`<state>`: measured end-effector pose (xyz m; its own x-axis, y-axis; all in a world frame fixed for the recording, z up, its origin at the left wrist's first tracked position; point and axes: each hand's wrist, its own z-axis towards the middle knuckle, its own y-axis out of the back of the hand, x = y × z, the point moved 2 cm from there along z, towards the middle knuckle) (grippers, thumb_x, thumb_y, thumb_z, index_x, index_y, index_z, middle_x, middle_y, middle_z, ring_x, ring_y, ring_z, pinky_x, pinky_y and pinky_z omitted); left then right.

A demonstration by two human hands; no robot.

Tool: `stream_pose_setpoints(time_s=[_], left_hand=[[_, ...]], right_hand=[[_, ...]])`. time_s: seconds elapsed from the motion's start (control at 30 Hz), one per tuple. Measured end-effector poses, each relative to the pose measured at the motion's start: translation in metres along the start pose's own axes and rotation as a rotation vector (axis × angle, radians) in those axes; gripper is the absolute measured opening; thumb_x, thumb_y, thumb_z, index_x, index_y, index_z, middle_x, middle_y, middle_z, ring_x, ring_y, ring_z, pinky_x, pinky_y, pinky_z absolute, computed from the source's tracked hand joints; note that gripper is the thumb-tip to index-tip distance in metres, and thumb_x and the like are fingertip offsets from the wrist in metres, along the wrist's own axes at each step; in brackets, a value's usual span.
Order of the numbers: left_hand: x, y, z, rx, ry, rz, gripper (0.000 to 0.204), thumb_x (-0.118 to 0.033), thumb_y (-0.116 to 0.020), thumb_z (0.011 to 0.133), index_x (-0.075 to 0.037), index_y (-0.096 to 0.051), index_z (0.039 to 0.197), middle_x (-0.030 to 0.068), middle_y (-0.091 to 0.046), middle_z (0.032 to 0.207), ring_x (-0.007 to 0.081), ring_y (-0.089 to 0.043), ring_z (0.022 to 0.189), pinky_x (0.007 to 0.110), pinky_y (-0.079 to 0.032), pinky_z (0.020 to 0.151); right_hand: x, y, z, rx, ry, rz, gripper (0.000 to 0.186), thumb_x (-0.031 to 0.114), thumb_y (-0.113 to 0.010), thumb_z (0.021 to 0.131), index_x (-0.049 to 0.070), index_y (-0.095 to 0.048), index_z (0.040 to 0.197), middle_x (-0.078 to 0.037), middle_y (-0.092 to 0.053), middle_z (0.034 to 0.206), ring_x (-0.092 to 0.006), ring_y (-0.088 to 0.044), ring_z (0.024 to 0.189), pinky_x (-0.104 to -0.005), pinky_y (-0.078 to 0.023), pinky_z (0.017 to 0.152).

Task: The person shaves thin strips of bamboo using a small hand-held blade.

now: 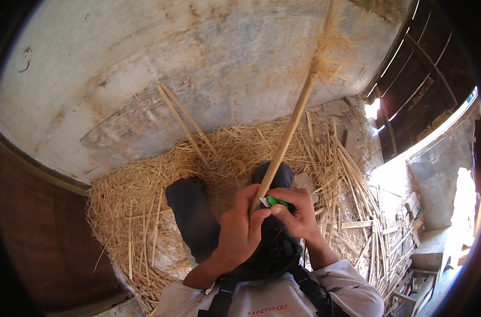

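At lower centre, left hand [238, 226] grips the pole [290, 132] (stiff, light, I think; best held low); right hand [300, 213] clasps green knife [274, 201].

Long round tan wooden pole [290, 132] is showing warm yellow-brown; frayed fibre tuft [330, 53], far, is showing paler straw-gold. Small green-handled hand tool [280, 202] is showing bright green, silvery-white tip. Grey-white plaster wall [198, 63], far, is bearing rust-brown blotches, darker streaks. Loose golden straw bed [114, 206] is looking mottled yellow. Dark navy cloth trousers [190, 208], near, are looking plain. Pale grey cloth shirt [253, 298], near, is carrying red lettering, black straps [310, 285].
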<state>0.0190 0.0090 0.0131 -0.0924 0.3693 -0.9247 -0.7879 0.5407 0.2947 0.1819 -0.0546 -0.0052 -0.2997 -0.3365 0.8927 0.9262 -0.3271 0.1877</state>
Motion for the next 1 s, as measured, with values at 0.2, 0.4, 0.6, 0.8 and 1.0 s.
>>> stream_pose_setpoints(time_s=[0.2,0.4,0.6,0.8,1.0], left_hand=[[0.003,-0.003,0.000,-0.031,-0.035,-0.089,0.054,-0.032,-0.073,0.102,-0.003,-0.052,0.142,0.0178,-0.075,0.107,0.0304,-0.078,0.088,0.039,-0.059,0.072],[0.004,-0.004,-0.001,-0.044,-0.044,0.051,0.057,-0.035,-0.074,0.100,-0.004,-0.053,0.143,0.0180,-0.075,0.105,0.0338,-0.078,0.087,0.040,-0.059,0.071],[0.003,-0.005,-0.006,-0.089,-0.079,0.118,0.056,-0.033,-0.073,0.101,-0.003,-0.052,0.143,0.0180,-0.075,0.099,0.0349,-0.077,0.081,0.041,-0.059,0.066],[0.005,-0.008,-0.007,-0.083,-0.084,0.149,0.052,-0.029,-0.069,0.104,-0.003,-0.050,0.145,0.0176,-0.075,0.093,0.0359,-0.077,0.080,0.042,-0.059,0.064],[0.005,-0.008,-0.004,-0.063,-0.063,0.170,0.049,-0.030,-0.065,0.107,-0.005,-0.050,0.146,0.0176,-0.075,0.090,0.0377,-0.077,0.078,0.044,-0.059,0.063]], right_hand=[[0.005,0.017,0.006,0.151,0.044,-0.051,0.031,0.018,-0.077,0.093,-0.001,-0.075,0.118,-0.011,-0.071,0.082,-0.0267,-0.067,0.069,-0.0362,-0.051,0.062],[0.009,0.015,0.008,0.130,0.066,-0.122,0.033,0.015,-0.078,0.090,0.001,-0.076,0.120,-0.010,-0.068,0.078,-0.0254,-0.065,0.066,-0.0355,-0.048,0.060],[0.018,0.010,0.008,0.091,0.042,-0.138,0.036,0.010,-0.079,0.085,0.001,-0.077,0.121,-0.010,-0.068,0.078,-0.0249,-0.064,0.064,-0.0349,-0.048,0.059],[0.021,0.004,0.002,0.011,0.007,-0.204,0.037,0.008,-0.080,0.085,0.001,-0.077,0.121,-0.011,-0.065,0.075,-0.0232,-0.062,0.060,-0.0330,-0.046,0.055],[0.021,-0.002,-0.001,-0.084,0.058,-0.360,0.039,0.008,-0.082,0.082,0.002,-0.077,0.121,-0.009,-0.063,0.074,-0.0229,-0.062,0.058,-0.0335,-0.048,0.054]])
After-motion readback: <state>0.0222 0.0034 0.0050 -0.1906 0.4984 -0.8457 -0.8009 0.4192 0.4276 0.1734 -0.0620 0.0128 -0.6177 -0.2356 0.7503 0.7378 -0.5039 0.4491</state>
